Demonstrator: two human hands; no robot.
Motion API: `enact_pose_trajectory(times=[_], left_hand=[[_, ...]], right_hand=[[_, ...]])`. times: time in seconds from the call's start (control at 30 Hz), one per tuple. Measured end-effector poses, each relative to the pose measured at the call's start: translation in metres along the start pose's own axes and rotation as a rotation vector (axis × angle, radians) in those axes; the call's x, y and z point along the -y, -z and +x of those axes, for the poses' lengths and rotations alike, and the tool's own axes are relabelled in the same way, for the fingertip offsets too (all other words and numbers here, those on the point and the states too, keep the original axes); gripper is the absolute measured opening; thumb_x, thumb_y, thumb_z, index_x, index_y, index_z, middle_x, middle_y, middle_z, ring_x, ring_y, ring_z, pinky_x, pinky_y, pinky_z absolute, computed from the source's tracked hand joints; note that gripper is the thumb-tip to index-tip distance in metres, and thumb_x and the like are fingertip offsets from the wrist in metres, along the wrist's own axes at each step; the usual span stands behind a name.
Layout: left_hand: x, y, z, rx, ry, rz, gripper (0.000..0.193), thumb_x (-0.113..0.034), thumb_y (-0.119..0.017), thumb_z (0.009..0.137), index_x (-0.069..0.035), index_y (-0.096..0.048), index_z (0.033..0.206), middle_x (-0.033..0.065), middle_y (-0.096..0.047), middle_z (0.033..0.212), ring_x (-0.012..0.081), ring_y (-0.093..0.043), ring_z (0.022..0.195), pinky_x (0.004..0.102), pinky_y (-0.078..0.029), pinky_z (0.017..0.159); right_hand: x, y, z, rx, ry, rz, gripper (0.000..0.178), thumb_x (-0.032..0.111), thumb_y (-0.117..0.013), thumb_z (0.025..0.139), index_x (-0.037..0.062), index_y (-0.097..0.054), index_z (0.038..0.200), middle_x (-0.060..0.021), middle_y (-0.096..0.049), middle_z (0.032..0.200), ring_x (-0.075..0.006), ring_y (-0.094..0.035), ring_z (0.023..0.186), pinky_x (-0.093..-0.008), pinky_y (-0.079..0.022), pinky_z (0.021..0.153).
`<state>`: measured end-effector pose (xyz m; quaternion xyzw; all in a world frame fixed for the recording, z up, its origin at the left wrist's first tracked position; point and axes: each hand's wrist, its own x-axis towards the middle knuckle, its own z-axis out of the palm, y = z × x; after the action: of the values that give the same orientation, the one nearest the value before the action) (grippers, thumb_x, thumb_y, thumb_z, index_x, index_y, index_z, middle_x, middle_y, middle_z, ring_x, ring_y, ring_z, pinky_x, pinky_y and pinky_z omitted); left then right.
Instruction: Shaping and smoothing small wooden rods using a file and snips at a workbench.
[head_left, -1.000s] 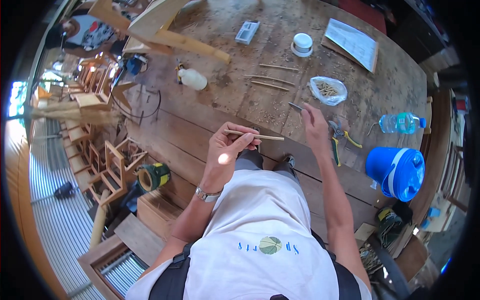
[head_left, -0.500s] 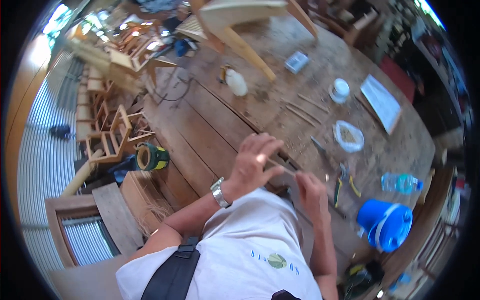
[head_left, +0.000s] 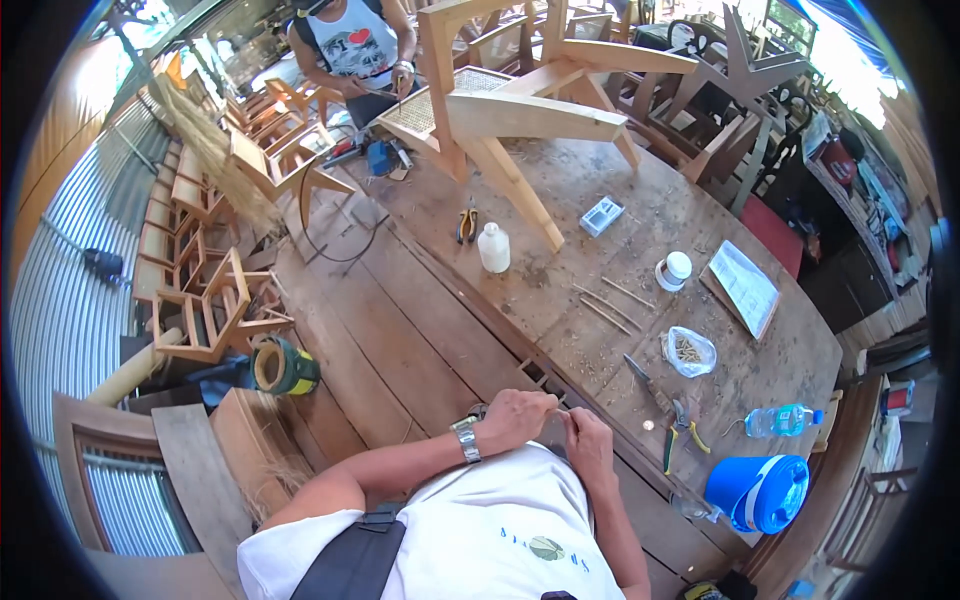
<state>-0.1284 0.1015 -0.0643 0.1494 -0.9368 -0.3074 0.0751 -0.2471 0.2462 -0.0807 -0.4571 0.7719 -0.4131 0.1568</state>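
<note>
My left hand (head_left: 515,420), with a metal watch at its wrist, is closed, thumb and fingers pinched together. Just beside it my right hand (head_left: 588,440) is also closed. A thin pale strip (head_left: 562,409) barely shows between the two sets of fingertips; most of it is hidden. Both hands are in front of my white shirt, near the worktable's edge (head_left: 480,315). Beyond them on the table lie thin wooden sticks (head_left: 605,308), a plastic bag of small pale pieces (head_left: 690,352), a knife-like tool (head_left: 637,369) and yellow-and-black pliers (head_left: 685,436).
Rightward are a blue bucket (head_left: 757,494), a water bottle (head_left: 780,421) and a white jar (head_left: 674,271). A wooden chair (head_left: 540,115) lies on the table, near a white bottle (head_left: 493,248). Another person (head_left: 355,50) works at the far left. Chair frames (head_left: 215,305) crowd the left side.
My view has tilted up, bringing the other person and more of the chair into sight. My left hand's spread fingers have closed, and both hands have come closer together, nearer my body.
</note>
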Motion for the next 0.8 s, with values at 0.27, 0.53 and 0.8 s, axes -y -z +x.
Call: enact_pose_trajectory(times=[0.27,0.53,0.8], left_hand=[[0.082,0.046,-0.017,0.344,0.001,-0.248,0.021,-0.028,-0.056,0.099,-0.010,-0.065,0.103,0.0167,-0.070,0.088,0.0377,-0.068,0.082,0.0481,-0.050,0.068],[0.127,0.032,-0.001,0.261,-0.183,-0.237,0.020,-0.026,-0.056,0.098,-0.007,-0.062,0.093,0.0189,-0.068,0.081,0.0401,-0.068,0.079,0.0518,-0.049,0.065],[0.128,0.028,0.017,0.451,-0.186,-0.164,0.021,-0.027,-0.054,0.100,-0.008,-0.061,0.095,0.0207,-0.069,0.085,0.0420,-0.067,0.081,0.0519,-0.050,0.068]], right_hand=[[0.038,-0.039,0.017,0.104,-0.052,0.052,0.014,0.014,-0.065,0.096,0.0007,-0.068,0.095,-0.0187,-0.067,0.086,-0.0380,-0.067,0.080,-0.0424,-0.052,0.071],[0.037,-0.088,0.025,0.048,-0.327,-0.082,0.026,0.025,-0.063,0.099,0.0017,-0.070,0.092,-0.0165,-0.071,0.080,-0.0364,-0.068,0.073,-0.0416,-0.053,0.066],[0.014,-0.085,0.021,0.109,-0.545,0.155,0.028,0.025,-0.059,0.101,0.0005,-0.070,0.093,-0.0176,-0.072,0.080,-0.0346,-0.069,0.070,-0.0411,-0.054,0.066]])
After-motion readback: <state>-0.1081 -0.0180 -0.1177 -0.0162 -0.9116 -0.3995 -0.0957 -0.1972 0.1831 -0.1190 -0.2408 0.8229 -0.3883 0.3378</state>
